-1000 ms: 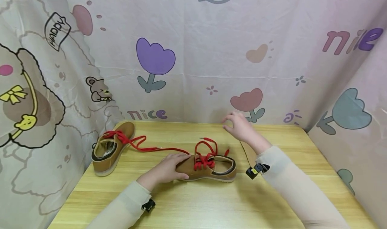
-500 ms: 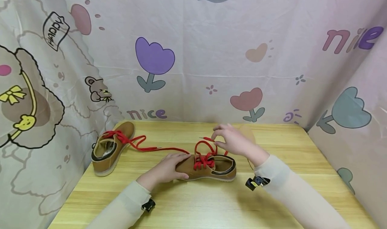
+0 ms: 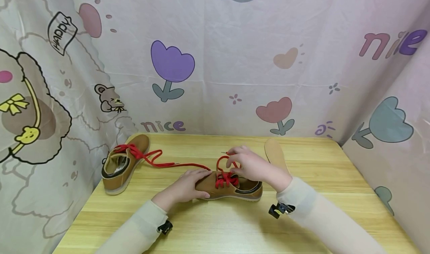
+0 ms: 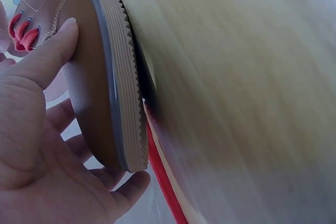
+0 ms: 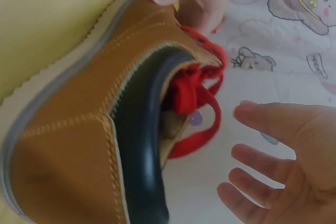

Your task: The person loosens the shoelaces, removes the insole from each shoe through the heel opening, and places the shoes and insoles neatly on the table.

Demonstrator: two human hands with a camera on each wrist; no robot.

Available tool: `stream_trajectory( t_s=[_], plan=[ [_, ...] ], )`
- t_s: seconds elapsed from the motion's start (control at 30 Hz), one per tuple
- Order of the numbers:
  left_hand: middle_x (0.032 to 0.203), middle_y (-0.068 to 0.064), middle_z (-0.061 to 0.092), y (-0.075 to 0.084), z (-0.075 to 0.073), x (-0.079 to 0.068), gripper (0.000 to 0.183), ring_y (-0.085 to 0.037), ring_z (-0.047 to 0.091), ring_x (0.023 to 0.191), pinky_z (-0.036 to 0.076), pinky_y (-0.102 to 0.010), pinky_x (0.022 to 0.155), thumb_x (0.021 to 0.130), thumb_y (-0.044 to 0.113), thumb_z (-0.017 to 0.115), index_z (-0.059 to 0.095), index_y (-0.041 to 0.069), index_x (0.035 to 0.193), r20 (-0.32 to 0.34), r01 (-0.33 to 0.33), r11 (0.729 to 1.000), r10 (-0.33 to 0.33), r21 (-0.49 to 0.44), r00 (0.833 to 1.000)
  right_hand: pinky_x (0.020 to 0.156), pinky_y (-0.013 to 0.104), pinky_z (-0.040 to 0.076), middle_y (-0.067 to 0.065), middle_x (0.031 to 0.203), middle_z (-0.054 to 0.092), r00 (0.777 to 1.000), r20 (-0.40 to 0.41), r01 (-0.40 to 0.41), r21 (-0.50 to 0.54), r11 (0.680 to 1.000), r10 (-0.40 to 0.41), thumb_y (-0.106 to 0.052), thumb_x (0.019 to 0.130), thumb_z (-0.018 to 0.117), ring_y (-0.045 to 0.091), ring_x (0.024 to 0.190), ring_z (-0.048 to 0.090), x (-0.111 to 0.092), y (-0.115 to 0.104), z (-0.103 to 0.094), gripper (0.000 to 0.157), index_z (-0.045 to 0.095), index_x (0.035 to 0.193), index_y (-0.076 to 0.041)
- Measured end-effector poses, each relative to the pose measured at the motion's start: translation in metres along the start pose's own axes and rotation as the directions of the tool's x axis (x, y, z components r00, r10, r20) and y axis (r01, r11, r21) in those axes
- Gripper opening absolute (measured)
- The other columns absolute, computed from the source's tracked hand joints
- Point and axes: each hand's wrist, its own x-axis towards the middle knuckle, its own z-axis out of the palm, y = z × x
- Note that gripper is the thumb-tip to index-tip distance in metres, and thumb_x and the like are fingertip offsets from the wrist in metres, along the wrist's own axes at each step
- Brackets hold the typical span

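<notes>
A brown shoe (image 3: 246, 195) with a pale sole lies on its base in the middle of the table, its toe to the left. My left hand (image 3: 181, 187) holds that toe, thumb on the near side and fingers round the far side, as the left wrist view of the shoe (image 4: 89, 93) shows. Over the shoe's laces hovers my right hand (image 3: 252, 167), fingers loosely bent. In the right wrist view the right hand (image 5: 294, 161) stands apart from the red shoelace (image 5: 202, 135), with nothing in its grasp. Part of the lace is hidden behind this hand in the head view.
A second brown shoe (image 3: 115, 181) stands at the table's left edge, its red lace (image 3: 164, 165) trailing right towards the first shoe. A tan insole (image 3: 275, 153) lies behind the right wrist. A printed curtain (image 3: 215, 60) encloses the wooden table (image 3: 235, 228).
My right hand has come down and left, from above the insole to over the shoe's laces, uncovering much of the insole. The left hand and both shoes have stayed in place.
</notes>
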Motion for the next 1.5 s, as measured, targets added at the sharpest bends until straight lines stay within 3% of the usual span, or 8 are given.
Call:
stream_trajectory(
  t_s=[0.17, 0.4, 0.67, 1.03, 1.27, 1.4, 1.5],
  plan=[
    [0.153, -0.007, 0.045, -0.001, 0.000, 0.000, 0.078, -0.039, 0.040, 0.137, 0.031, -0.061, 0.109, 0.085, 0.047, 0.077, 0.046, 0.022, 0.152, -0.003, -0.005, 1.000, 0.005, 0.006, 1.000, 0.097, 0.045, 0.048, 0.012, 0.129, 0.061, 0.998, 0.063, 0.004, -0.014, 1.000, -0.003, -0.014, 0.090, 0.076, 0.034, 0.115, 0.053, 0.002, -0.002, 0.008, 0.008, 0.076, 0.097, -0.018],
    [0.152, -0.006, 0.046, -0.002, 0.001, 0.001, 0.078, -0.038, 0.041, 0.136, 0.033, -0.061, 0.108, 0.085, 0.048, 0.077, 0.046, 0.022, 0.152, 0.002, 0.003, 1.000, -0.003, 0.014, 1.000, 0.101, 0.044, 0.046, 0.009, 0.135, 0.059, 0.990, 0.137, 0.030, -0.045, 0.999, -0.023, -0.010, 0.091, 0.074, 0.032, 0.121, 0.051, 0.004, -0.006, 0.015, 0.018, 0.079, 0.105, -0.020],
    [0.153, -0.007, 0.046, -0.002, 0.001, 0.000, 0.079, -0.040, 0.041, 0.136, 0.031, -0.061, 0.109, 0.085, 0.047, 0.077, 0.045, 0.019, 0.152, 0.000, -0.008, 1.000, 0.008, 0.011, 1.000, 0.099, 0.041, 0.048, 0.010, 0.130, 0.061, 0.992, 0.123, 0.040, -0.079, 0.996, -0.030, -0.010, 0.091, 0.074, 0.030, 0.120, 0.053, 0.006, -0.004, 0.019, 0.009, 0.073, 0.093, -0.019],
    [0.152, -0.007, 0.046, -0.003, 0.002, 0.001, 0.080, -0.039, 0.041, 0.136, 0.031, -0.060, 0.110, 0.085, 0.047, 0.078, 0.046, 0.019, 0.152, -0.003, -0.011, 1.000, 0.011, -0.002, 1.000, 0.091, 0.044, 0.047, 0.002, 0.103, 0.061, 0.995, 0.101, -0.038, 0.099, 0.994, 0.028, -0.011, 0.102, 0.057, 0.026, 0.103, 0.055, 0.008, 0.004, 0.005, 0.005, 0.060, 0.098, -0.010],
    [0.153, -0.008, 0.045, -0.005, 0.003, 0.001, 0.081, -0.040, 0.040, 0.137, 0.030, -0.061, 0.110, 0.085, 0.047, 0.078, 0.045, 0.019, 0.153, -0.009, -0.021, 1.000, 0.021, -0.006, 1.000, 0.100, 0.048, 0.048, 0.016, 0.127, 0.060, 0.993, 0.041, -0.116, 0.295, 0.949, 0.108, -0.008, 0.104, 0.047, 0.031, 0.119, 0.055, 0.012, 0.006, -0.017, 0.010, 0.055, 0.099, -0.009],
    [0.153, -0.008, 0.045, -0.005, 0.004, 0.001, 0.081, -0.040, 0.039, 0.137, 0.030, -0.062, 0.110, 0.085, 0.047, 0.078, 0.045, 0.019, 0.153, -0.011, -0.026, 1.000, 0.026, -0.006, 1.000, 0.100, 0.052, 0.046, 0.020, 0.136, 0.056, 0.986, 0.008, -0.158, 0.330, 0.931, 0.165, -0.010, 0.105, 0.046, 0.036, 0.125, 0.049, 0.012, 0.012, -0.040, 0.010, 0.055, 0.100, -0.008],
    [0.153, -0.009, 0.045, -0.004, 0.003, 0.001, 0.081, -0.041, 0.039, 0.137, 0.030, -0.062, 0.110, 0.085, 0.047, 0.078, 0.045, 0.019, 0.153, -0.011, -0.022, 1.000, 0.022, -0.010, 1.000, 0.099, 0.053, 0.046, 0.019, 0.138, 0.056, 0.978, -0.026, -0.183, 0.355, 0.917, 0.206, -0.013, 0.106, 0.046, 0.036, 0.120, 0.055, 0.013, 0.019, -0.056, 0.011, 0.055, 0.100, -0.009]
  ],
)
